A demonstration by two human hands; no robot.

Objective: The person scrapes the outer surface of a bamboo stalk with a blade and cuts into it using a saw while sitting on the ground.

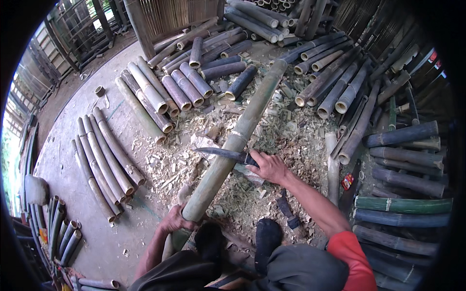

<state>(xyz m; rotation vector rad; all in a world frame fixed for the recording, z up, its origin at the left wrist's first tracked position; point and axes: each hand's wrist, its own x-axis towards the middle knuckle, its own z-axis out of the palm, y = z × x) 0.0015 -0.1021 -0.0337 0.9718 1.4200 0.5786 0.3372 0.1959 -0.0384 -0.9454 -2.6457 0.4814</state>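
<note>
A long, thick bamboo pole (219, 167) slants from my lap area up and away to the right. My left hand (177, 220) is wrapped round its near end. In my right hand (267, 166) is the dark handle of a knife (218, 152), its curved blade lying across the pole just below a pale node ring. The blade's tip points left, past the pole's edge. On the chips near my right foot lies a dark-handled tool (286, 208), partly covered with scraps.
Wood chips (170, 169) cover the ground around the pole. Cut bamboo lengths (104, 155) lie at left, with more bamboo (340, 82) at back and right. A green bamboo length (403, 204) and a small red packet (347, 181) are at right. My dark shoes (267, 237) stand close by.
</note>
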